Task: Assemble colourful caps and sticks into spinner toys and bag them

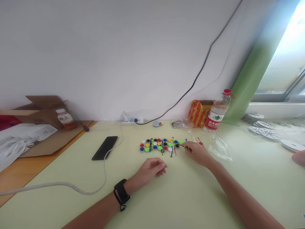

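Note:
My right hand [197, 153] pinches a thin black arrow-shaped pointer [183, 146] at the right end of a cluster of small round pieces [155, 147]. These pieces are red, blue, green, yellow, white and black, set close together in rows. Several coloured arrow-shaped pointers [172, 147] lie across the rows. Beyond my right hand rests a red pointer [200, 142]. My left hand [153, 167] lies on the table in front of the cluster, its fingers loosely curled with nothing visible in them. A black watch [121, 191] is on the left wrist.
A black phone-like slab [105, 148] and a white cable [105, 171] lie left. Behind are a power strip [132, 121], a large water bottle [217, 111] and a striped bag [197, 114]. White discs [267, 133] stand at right, near another person's hand [299, 157]. Cardboard boxes [47, 109] stand far left.

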Motion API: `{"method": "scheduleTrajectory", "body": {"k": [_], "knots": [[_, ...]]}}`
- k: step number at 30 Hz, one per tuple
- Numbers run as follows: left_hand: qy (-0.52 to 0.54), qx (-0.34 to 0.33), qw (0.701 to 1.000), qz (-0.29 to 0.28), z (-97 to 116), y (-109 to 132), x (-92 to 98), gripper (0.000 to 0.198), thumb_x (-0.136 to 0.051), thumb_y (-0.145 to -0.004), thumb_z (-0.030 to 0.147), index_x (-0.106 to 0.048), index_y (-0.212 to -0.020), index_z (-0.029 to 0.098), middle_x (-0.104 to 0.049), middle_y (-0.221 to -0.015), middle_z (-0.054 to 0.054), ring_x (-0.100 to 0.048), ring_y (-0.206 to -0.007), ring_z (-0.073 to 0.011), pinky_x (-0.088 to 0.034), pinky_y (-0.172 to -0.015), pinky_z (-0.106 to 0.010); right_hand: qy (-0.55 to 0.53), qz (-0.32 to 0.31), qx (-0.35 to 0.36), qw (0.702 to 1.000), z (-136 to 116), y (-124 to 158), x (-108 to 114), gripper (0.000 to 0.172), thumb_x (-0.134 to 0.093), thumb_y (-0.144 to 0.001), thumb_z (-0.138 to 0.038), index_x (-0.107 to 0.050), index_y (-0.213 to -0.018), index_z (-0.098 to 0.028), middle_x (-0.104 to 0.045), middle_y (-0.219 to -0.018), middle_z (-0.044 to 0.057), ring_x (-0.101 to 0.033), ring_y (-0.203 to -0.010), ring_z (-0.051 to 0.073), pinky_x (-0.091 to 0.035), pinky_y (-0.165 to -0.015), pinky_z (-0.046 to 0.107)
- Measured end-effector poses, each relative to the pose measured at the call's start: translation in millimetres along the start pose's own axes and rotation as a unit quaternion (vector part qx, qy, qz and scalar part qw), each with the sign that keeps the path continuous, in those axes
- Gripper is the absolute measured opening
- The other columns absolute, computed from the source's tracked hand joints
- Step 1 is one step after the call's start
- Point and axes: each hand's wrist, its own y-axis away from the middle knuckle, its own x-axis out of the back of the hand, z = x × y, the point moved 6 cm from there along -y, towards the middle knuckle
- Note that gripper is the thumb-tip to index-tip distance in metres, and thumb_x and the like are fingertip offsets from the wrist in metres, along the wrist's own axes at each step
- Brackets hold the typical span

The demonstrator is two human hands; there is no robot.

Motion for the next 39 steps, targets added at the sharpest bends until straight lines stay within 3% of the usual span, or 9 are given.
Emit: {"method": "scheduleTrajectory", "body": {"k": [11,19,23,28,30,34,39], "knots": [[-0.012,-0.003,1.000,-0.001,-0.3,1.5,0.0,0.038,-0.068,-0.090,0.051,-0.072,-0.092,0.013,-0.069,-0.080,-0.008,-0.058,-0.071,-0.0148,-0.045,-0.068,-0.028,0.021,-0.006,0.000,1.000,3.2,-0.1,-1.7,0.035,-0.045,-0.086,-0.014,-0.072,-0.107,-0.024,-0.076,-0.104,0.007,-0.069,-0.094,0.024,-0.047,-0.079,0.032],[-0.040,-0.022,0.999,0.015,-1.7,0.2,3.9,0.036,-0.064,-0.092,0.049,-0.069,-0.091,0.014,-0.068,-0.081,-0.007,-0.058,-0.072,-0.0152,-0.046,-0.066,-0.028,0.031,0.003,-0.022,0.999,5.2,1.6,16.1,0.021,-0.048,-0.082,-0.015,-0.067,-0.077,-0.022,-0.072,-0.080,0.003,-0.065,-0.078,0.020,-0.042,-0.070,0.029],[-0.116,-0.071,0.989,0.055,3.0,5.8,3.7,0.033,-0.065,-0.092,0.045,-0.067,-0.113,0.020,-0.067,-0.097,-0.006,-0.060,-0.084,-0.0172,-0.049,-0.075,-0.030,-0.028,-0.036,0.008,0.999,-12.5,6.4,18.7,0.021,-0.048,-0.077,-0.012,-0.066,-0.070,-0.021,-0.071,-0.074,0.002,-0.062,-0.070,0.018,-0.042,-0.067,0.028],[-0.252,-0.117,0.959,0.057,6.1,14.0,-2.6,0.052,-0.073,-0.086,0.036,-0.057,-0.136,0.030,-0.061,-0.126,-0.007,-0.057,-0.108,-0.0228,-0.049,-0.091,-0.035,-0.132,-0.120,0.052,0.983,-47.3,18.0,7.6,0.027,-0.049,-0.077,-0.009,-0.072,-0.079,-0.023,-0.074,-0.080,0.001,-0.065,-0.073,0.018,-0.044,-0.065,0.027],[-0.280,-0.130,0.950,0.036,6.4,14.6,-6.1,0.050,-0.074,-0.086,0.034,-0.060,-0.134,0.030,-0.060,-0.128,-0.007,-0.055,-0.115,-0.0246,-0.048,-0.097,-0.037,-0.173,-0.151,0.076,0.970,-61.5,22.1,1.3,0.032,-0.048,-0.077,-0.007,-0.074,-0.085,-0.024,-0.075,-0.085,0.001,-0.065,-0.076,0.018,-0.045,-0.065,0.026],[-0.305,-0.153,0.940,0.007,8.7,13.4,-11.3,0.021,-0.070,-0.089,0.029,-0.072,-0.110,0.028,-0.063,-0.119,-0.006,-0.055,-0.118,-0.0250,-0.042,-0.106,-0.039,-0.221,-0.175,0.099,0.954,-76.6,25.0,-6.5,0.034,-0.047,-0.081,-0.006,-0.074,-0.092,-0.024,-0.074,-0.091,0.002,-0.063,-0.079,0.017,-0.045,-0.066,0.027],[-0.282,-0.138,0.949,0.035,10.1,10.9,-7.5,0.012,-0.069,-0.089,0.028,-0.069,-0.101,0.024,-0.067,-0.107,-0.004,-0.059,-0.105,-0.0231,-0.046,-0.095,-0.036,-0.247,-0.171,0.080,0.950,-73.1,23.4,-8.7,0.026,-0.047,-0.091,-0.013,-0.069,-0.097,-0.024,-0.069,-0.093,0.003,-0.058,-0.077,0.017,-0.043,-0.066,0.027]]}}
